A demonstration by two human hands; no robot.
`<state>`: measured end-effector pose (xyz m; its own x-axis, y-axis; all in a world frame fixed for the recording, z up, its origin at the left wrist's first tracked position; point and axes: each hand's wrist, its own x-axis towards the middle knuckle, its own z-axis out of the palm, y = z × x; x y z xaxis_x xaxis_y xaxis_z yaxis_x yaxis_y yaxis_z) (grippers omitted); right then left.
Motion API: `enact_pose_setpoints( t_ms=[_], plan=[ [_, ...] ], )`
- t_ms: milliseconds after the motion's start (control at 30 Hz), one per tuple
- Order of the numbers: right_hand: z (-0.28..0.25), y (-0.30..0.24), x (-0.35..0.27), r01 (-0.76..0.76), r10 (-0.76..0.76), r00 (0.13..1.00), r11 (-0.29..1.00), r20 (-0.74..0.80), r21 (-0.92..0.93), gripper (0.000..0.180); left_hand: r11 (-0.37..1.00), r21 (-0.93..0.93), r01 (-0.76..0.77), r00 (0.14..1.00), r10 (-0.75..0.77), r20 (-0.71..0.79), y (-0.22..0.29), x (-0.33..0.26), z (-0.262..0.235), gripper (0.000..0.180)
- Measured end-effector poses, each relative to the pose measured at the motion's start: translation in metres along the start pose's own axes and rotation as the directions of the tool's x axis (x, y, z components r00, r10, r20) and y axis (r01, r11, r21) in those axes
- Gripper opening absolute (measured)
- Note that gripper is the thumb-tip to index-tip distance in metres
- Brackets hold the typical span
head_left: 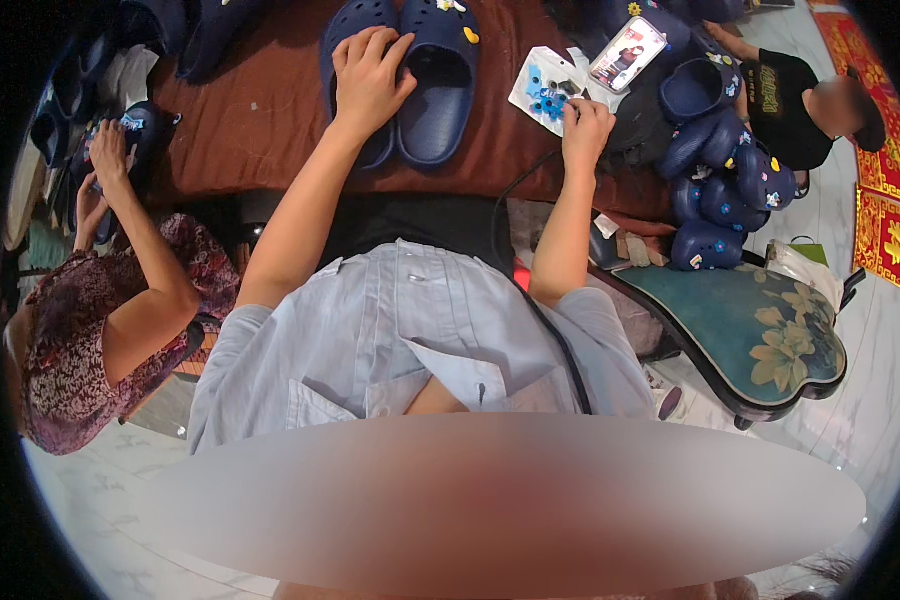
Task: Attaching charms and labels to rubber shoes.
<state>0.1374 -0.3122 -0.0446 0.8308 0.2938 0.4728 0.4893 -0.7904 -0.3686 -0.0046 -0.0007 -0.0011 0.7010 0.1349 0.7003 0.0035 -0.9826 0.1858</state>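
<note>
Two dark blue clogs lie side by side at the far edge of the cloth-covered table. My left hand (372,80) grips the upper of the left clog (342,35), its fingers bent over it. Beside it, the right clog (435,105) shows its open inside, with white and yellow charms on its upper. My right hand (588,128) is closed, fingertips together at the edge of a clear-and-white packet (526,97) with several small blue charms (550,103) on it. What the fingertips pinch, if anything, is hidden.
A lit phone (627,54) lies beyond the packet. Decorated blue clogs (710,200) are heaped at the right. At the left a co-worker's hands (108,165) handle another clog. Another person (795,110) sits at the far right, near a green floral chair (750,320). A black cable (545,315) hangs in front of me.
</note>
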Motion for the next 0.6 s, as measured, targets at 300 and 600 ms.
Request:
enact_pose_setpoints(
  t_ms=[300, 600],
  plan=[
    [-0.013, -0.009, -0.004, -0.025, 0.019, 0.995, 0.997, 0.098, 0.069, 0.019, 1.000, 0.010, -0.003, 0.999, 0.003, -0.046, 0.001, 0.002, 0.001, 0.044],
    [-0.006, -0.004, -0.007, -0.250, 0.274, 0.962, 0.907, -0.022, 0.339, 0.016, 0.995, -0.098, 0.015, 1.000, -0.015, 0.000, 0.005, 0.003, -0.019, 0.046]
  ],
)
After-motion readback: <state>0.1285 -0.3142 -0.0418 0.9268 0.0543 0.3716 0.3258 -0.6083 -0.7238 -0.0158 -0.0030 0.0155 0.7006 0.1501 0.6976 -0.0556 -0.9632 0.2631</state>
